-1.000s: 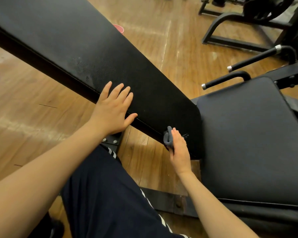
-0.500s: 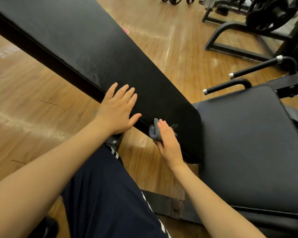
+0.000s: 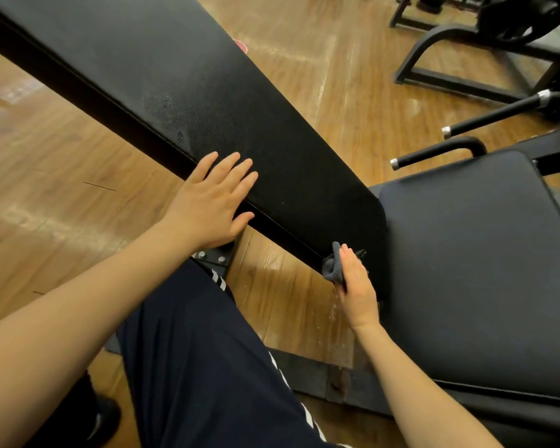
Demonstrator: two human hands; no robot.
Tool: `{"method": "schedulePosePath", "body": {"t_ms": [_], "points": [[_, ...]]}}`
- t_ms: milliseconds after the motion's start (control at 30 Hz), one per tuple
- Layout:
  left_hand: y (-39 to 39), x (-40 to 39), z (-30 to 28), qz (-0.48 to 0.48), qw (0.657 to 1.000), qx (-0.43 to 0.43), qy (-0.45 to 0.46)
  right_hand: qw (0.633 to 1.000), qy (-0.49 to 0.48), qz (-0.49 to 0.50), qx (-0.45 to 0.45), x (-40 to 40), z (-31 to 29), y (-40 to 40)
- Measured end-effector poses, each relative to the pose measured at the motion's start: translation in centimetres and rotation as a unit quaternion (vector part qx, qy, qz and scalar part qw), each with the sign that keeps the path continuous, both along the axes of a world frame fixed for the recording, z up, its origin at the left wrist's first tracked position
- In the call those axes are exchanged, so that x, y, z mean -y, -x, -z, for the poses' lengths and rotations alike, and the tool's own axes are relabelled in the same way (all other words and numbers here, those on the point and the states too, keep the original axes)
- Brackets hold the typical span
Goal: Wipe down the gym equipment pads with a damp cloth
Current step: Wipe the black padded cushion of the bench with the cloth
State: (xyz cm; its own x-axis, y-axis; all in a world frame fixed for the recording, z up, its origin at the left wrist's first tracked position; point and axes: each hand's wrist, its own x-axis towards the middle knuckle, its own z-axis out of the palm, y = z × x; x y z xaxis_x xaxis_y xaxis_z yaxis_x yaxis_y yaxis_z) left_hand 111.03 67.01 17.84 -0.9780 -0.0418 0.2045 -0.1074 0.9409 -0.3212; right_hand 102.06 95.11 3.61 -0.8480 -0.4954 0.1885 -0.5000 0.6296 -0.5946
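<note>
Nearest the camera, the person's leg in dark trousers [image 3: 207, 367] with a white side stripe reached toward the long back pad [image 3: 240, 101], and a dark shoe [image 3: 102, 418] stood on the wooden floor [image 3: 55, 176] below that pad's near edge.

The right hand [image 3: 356, 282] was at the back pad's lower near corner. Its fingers lay fairly straight against the pad's side edge, and the grey cloth [image 3: 333, 266] was bunched between the palm and that edge, with a fold showing on the hand's left side. Whether the thumb curled round the cloth could not be told. The cloth touched the pad's edge, right where the pad ended beside the seat pad [image 3: 466, 270].

Further up the same near edge, the left hand [image 3: 212, 205] rested flat with its fingers spread wide and straight on the back pad's top surface, the thumb lying along the side edge. It held nothing and was well apart from the cloth. Under this hand a bolted metal bracket [image 3: 215, 255] showed below the pad.

The back pad's surface beyond the left fingers looked mottled with damp specks. Past the seat pad, two black handles [image 3: 440, 151] with silver end caps pointed toward the back pad, and a black machine frame [image 3: 450, 43] stood on the floor beyond them.
</note>
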Motion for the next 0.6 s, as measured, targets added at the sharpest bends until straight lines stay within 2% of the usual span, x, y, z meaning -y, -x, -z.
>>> {"method": "schedulePosePath", "body": {"t_ms": [133, 300, 367, 433, 533, 600], "points": [[0.0, -0.3, 0.0, -0.007, 1.000, 0.000, 0.018, 0.992, 0.012, 0.085, 0.091, -3.2, 1.7, -0.1], [0.0, -0.6, 0.2, -0.020, 1.000, -0.001, 0.015, 0.987, 0.021, 0.114, 0.113, -3.5, 2.2, -0.3], [0.1, -0.6, 0.2, -0.025, 1.000, -0.001, 0.013, 0.993, 0.053, 0.071, 0.079, -1.2, 1.3, -1.1], [0.1, -0.6, 0.2, -0.024, 1.000, -0.001, 0.011, 0.997, 0.082, 0.011, -0.006, 2.0, -0.2, -1.5], [0.0, -0.6, 0.2, -0.015, 1.000, 0.005, 0.004, 0.988, 0.057, -0.040, -0.137, 6.3, -2.0, -1.1], [-0.1, -0.6, 0.1, -0.011, 1.000, 0.009, 0.003, 0.984, 0.032, -0.043, -0.169, 7.1, -2.5, -0.9]]}}
